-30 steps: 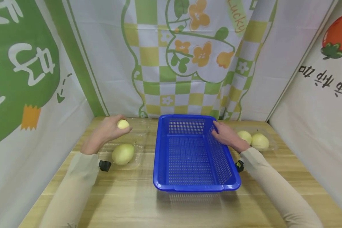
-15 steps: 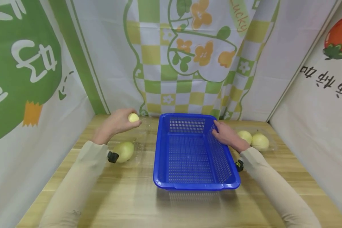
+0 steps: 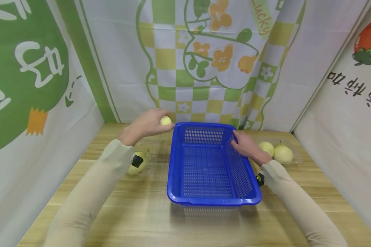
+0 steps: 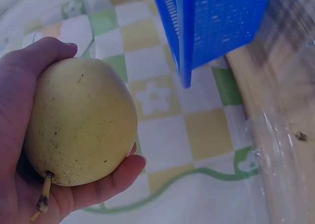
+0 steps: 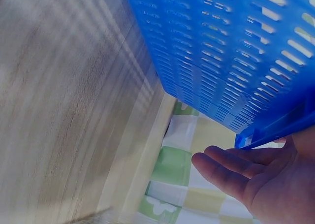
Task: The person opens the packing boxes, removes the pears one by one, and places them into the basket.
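In the head view my left hand [image 3: 148,124] is raised by the back left corner of a blue plastic basket [image 3: 214,201], holding a pale yellow pear [image 3: 165,120]. The left wrist view shows fingers and thumb wrapped round this pear [image 4: 81,120], its stem pointing down toward the palm. On the basket's right side my right hand [image 3: 247,146] grips the rim. From the right wrist view, several fingers [image 5: 221,172] extend loosely outside the perforated wall while the thumb side lies at the rim, partly hidden. Nothing lies inside the basket.
Under my left forearm another pear [image 3: 135,170], partly covered by the wrist camera, sits in a clear plastic tray [image 3: 153,158]. Two pears [image 3: 283,154] lie in a second clear tray [image 3: 298,160] at the right. Printed fabric [image 3: 188,99] hangs behind the wooden table [image 3: 136,216].
My left hand has carried the pear rightward and slightly up, from above the left tray toward the basket's back left corner. The right hand stays on the rim, and the basket has not visibly moved.
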Action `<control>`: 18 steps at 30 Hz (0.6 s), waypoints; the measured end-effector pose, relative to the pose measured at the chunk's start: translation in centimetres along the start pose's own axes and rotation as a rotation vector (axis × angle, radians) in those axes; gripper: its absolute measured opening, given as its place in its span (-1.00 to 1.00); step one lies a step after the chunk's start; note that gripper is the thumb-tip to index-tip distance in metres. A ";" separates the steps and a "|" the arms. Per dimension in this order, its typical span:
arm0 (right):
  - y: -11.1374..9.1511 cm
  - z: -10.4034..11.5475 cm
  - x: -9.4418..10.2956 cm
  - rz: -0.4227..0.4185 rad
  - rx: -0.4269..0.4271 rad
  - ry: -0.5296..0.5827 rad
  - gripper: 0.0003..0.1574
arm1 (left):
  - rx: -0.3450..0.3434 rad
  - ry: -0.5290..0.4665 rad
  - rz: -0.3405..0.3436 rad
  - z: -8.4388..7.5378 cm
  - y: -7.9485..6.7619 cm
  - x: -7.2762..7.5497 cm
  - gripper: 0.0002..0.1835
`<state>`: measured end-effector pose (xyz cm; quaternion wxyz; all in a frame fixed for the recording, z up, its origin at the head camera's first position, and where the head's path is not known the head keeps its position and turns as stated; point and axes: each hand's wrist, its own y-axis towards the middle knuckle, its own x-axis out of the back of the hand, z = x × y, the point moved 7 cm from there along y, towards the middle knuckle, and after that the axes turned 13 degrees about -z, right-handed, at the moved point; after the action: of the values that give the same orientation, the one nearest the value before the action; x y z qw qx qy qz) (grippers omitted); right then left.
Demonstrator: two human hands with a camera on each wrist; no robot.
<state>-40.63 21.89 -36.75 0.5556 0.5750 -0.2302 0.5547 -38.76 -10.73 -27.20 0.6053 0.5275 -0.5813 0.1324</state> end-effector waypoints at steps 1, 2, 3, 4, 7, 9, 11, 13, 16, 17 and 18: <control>0.0 0.0 0.0 0.003 0.000 0.000 -0.28 | -0.019 0.005 -0.001 -0.4 0.3 -0.1 -0.64; 0.0 0.0 0.0 0.005 -0.002 0.000 -0.28 | -0.031 0.007 0.003 -0.8 0.5 -0.1 -0.65; 0.0 0.0 0.0 0.007 -0.006 0.001 -0.28 | -0.037 0.007 0.012 -1.2 0.8 -0.2 -0.64; 0.0 0.0 0.1 0.011 -0.007 0.001 -0.28 | -0.044 0.012 0.021 -1.5 1.0 -0.3 -0.63; 0.1 -0.1 0.0 0.018 -0.008 0.002 -0.27 | -0.049 0.017 0.049 -2.3 1.7 -0.6 -0.59; 0.1 -0.1 0.0 0.022 -0.012 0.002 -0.27 | -0.056 0.034 0.062 -2.7 2.1 -0.7 -0.56; 0.1 -0.1 -0.1 0.024 -0.011 0.000 -0.27 | -0.068 0.053 0.072 -3.1 2.5 -0.8 -0.56; 0.1 0.0 -0.1 0.025 -0.012 -0.001 -0.27 | -0.090 0.066 0.074 -3.5 2.8 -0.9 -0.59; 0.1 0.0 -0.2 0.026 -0.014 0.002 -0.27 | -0.124 0.073 0.075 -4.1 3.4 -1.0 -0.63; 0.1 -0.1 -0.2 0.027 -0.015 0.002 -0.27 | -0.137 0.074 0.074 -4.4 3.6 -1.1 -0.65; 0.1 -0.1 -0.2 0.027 -0.015 0.003 -0.27 | -0.145 0.074 0.074 -4.6 3.8 -1.2 -0.65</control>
<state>-40.79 21.87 -36.92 0.5527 0.5670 -0.2413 0.5611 -39.46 -5.01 -25.27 0.6575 0.4553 -0.5857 0.1317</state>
